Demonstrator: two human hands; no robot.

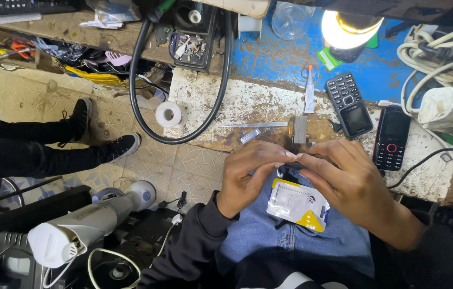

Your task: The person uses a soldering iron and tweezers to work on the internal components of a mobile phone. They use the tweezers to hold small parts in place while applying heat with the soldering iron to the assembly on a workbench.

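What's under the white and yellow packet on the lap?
The white and yellow packet lies on blue jeans, below the left hand and right hand. Anything beneath the packet itself is covered.

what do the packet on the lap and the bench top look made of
Packet: glossy plastic film by its sheen, white with a yellow corner. Bench top: probably painted wood; the white and blue coat is worn off in brown patches.
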